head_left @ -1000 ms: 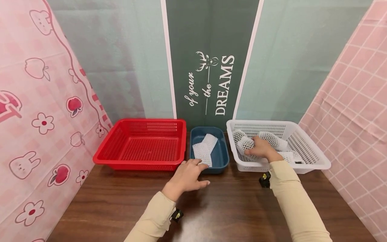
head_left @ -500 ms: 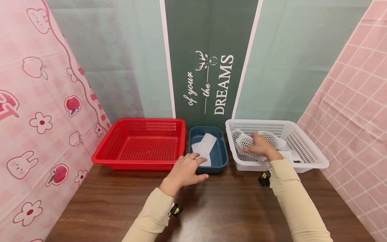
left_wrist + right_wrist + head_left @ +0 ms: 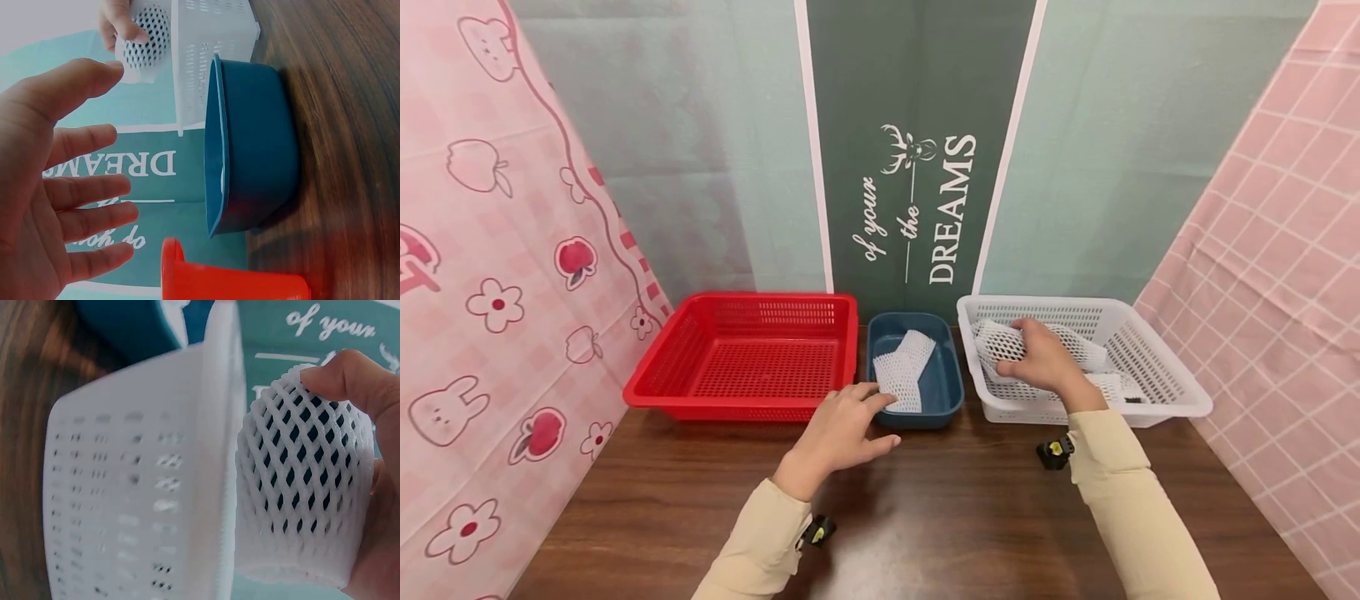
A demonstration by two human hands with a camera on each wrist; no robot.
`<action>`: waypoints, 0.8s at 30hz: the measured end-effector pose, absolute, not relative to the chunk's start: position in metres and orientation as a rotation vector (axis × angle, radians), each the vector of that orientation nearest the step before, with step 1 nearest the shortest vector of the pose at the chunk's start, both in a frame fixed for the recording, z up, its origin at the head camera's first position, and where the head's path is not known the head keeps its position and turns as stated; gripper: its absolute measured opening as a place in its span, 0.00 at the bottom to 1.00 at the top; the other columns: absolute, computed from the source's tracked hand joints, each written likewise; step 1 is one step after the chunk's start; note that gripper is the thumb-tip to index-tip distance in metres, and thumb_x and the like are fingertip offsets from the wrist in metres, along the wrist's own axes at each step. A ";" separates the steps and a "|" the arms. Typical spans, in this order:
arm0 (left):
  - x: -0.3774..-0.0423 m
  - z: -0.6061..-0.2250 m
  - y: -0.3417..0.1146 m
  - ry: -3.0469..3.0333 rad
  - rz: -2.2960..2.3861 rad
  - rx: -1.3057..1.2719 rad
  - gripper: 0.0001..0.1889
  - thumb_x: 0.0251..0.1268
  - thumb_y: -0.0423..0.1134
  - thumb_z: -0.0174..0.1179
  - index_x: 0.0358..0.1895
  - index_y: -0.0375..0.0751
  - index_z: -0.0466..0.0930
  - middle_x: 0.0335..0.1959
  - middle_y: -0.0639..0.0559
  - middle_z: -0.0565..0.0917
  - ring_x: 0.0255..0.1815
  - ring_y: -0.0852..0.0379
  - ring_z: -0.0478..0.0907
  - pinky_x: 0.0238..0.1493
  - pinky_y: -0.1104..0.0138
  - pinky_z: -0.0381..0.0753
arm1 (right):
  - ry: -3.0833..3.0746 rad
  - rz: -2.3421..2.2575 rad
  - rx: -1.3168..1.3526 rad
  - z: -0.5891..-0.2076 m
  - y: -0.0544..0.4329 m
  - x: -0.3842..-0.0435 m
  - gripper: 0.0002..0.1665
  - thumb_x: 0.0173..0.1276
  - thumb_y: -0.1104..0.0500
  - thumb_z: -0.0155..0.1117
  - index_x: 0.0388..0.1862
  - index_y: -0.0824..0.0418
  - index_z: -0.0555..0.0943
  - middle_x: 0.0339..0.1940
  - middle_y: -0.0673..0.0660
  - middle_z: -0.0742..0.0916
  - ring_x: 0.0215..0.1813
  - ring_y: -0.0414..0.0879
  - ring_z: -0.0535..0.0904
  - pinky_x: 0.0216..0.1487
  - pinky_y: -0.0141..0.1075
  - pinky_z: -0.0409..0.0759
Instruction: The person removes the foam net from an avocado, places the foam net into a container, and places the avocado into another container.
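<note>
Two arms in beige sleeves (image 3: 1138,500) reach across a dark brown wood-grain worktop (image 3: 970,517), a small black wrist-worn device (image 3: 1054,452) beside the right cuff. The left hand (image 3: 842,429) hovers at the near side of a small deep-blue rectangular plastic tray (image 3: 942,387), its fingers spread apart and its thumb held out; the left wrist view shows a gap between hand and tray. Inside the tray, flat white foam mesh pieces (image 3: 904,371) lie overlapping at an angle.

To the tray's left stands a wide bright-red perforated plastic basket (image 3: 760,367). To its right, the right hand (image 3: 1048,362) clasps a rounded white foam net (image 3: 300,475) between thumb and fingers, holding it over the left end of a white perforated plastic basket (image 3: 1172,392), raised above the rim. More white netted pieces (image 3: 1084,346) lie in that basket, near a small black item (image 3: 1135,400) too small to identify.

Behind everything hangs a green panelled cloth (image 3: 917,83) with sideways white lettering reading "of your the DREAMS" and a deer's head, flanked by pink printed cloth (image 3: 512,275) at left and pink gridded cloth (image 3: 1262,217) at right.
</note>
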State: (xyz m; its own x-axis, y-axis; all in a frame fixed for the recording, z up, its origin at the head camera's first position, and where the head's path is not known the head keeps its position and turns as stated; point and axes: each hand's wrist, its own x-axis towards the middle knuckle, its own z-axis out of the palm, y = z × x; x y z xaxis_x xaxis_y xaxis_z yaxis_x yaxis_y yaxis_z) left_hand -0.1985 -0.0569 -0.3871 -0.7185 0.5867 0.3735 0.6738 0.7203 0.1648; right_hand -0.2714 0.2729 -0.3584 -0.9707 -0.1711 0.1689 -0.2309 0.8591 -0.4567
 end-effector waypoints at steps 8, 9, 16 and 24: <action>-0.199 -0.388 -0.071 -2.620 -0.460 -0.947 0.28 0.49 0.55 0.66 0.54 0.45 0.79 0.52 0.44 0.77 0.51 0.49 0.73 0.46 0.54 0.75 | -2.842 0.608 0.404 -0.346 0.254 -0.262 0.42 0.45 0.54 0.72 0.58 0.69 0.68 0.50 0.70 0.77 0.50 0.62 0.71 0.51 0.55 0.67; -0.199 -0.388 -0.072 -2.618 -0.460 -0.943 0.28 0.49 0.55 0.65 0.54 0.45 0.79 0.52 0.44 0.77 0.51 0.49 0.74 0.46 0.54 0.74 | -2.836 0.600 0.418 -0.345 0.251 -0.260 0.41 0.45 0.55 0.72 0.58 0.69 0.68 0.50 0.70 0.76 0.51 0.62 0.70 0.51 0.55 0.67; -0.192 -0.391 -0.085 -2.636 -0.516 -0.899 0.29 0.47 0.55 0.67 0.53 0.45 0.79 0.53 0.42 0.76 0.51 0.47 0.73 0.48 0.50 0.73 | -2.806 0.557 0.502 -0.344 0.234 -0.247 0.42 0.45 0.54 0.73 0.58 0.68 0.69 0.49 0.70 0.77 0.50 0.63 0.71 0.50 0.56 0.68; -0.188 -0.398 -0.096 -2.610 -0.464 -0.881 0.26 0.48 0.53 0.66 0.52 0.44 0.80 0.51 0.42 0.76 0.51 0.45 0.74 0.47 0.51 0.73 | -2.809 0.572 0.585 -0.346 0.220 -0.235 0.42 0.44 0.53 0.74 0.58 0.67 0.70 0.50 0.68 0.78 0.52 0.62 0.71 0.50 0.55 0.69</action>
